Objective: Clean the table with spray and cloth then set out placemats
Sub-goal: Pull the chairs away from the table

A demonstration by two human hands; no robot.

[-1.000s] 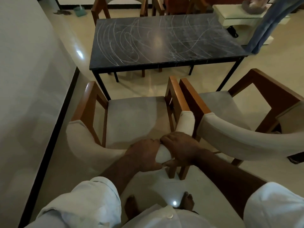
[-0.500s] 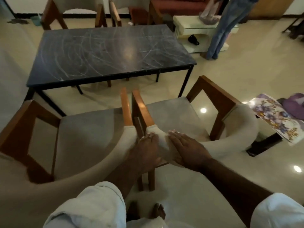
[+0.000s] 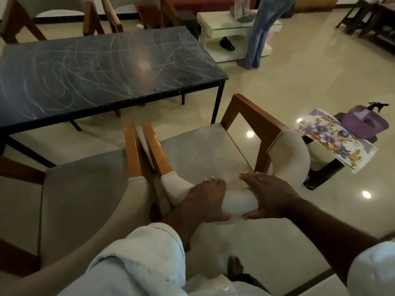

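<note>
The black table (image 3: 106, 67) with white scribble marks stands ahead on the left. Both hands are on the padded backrest of the right chair (image 3: 295, 150), which stands between me and the table. My left hand (image 3: 205, 201) grips the backrest near its left end, fingers over the top and thumb underneath. My right hand (image 3: 271, 195) holds it just to the right, fingers laid over the pad and thumb below. Floral placemats (image 3: 333, 139) lie on a small dark stool at the right, beside a purple cloth (image 3: 363, 122) and a spray bottle's dark nozzle (image 3: 378, 104).
A second chair (image 3: 85, 189) stands close against the right chair's left side. More chairs line the table's far side. A person in jeans (image 3: 263, 33) stands by a low white table (image 3: 224, 20) at the back. Glossy floor lies open on the right.
My hands have left the left chair's backrest and taken hold of the right chair's backrest. The view has swung right, bringing the stool with placemats, cloth and spray into sight.
</note>
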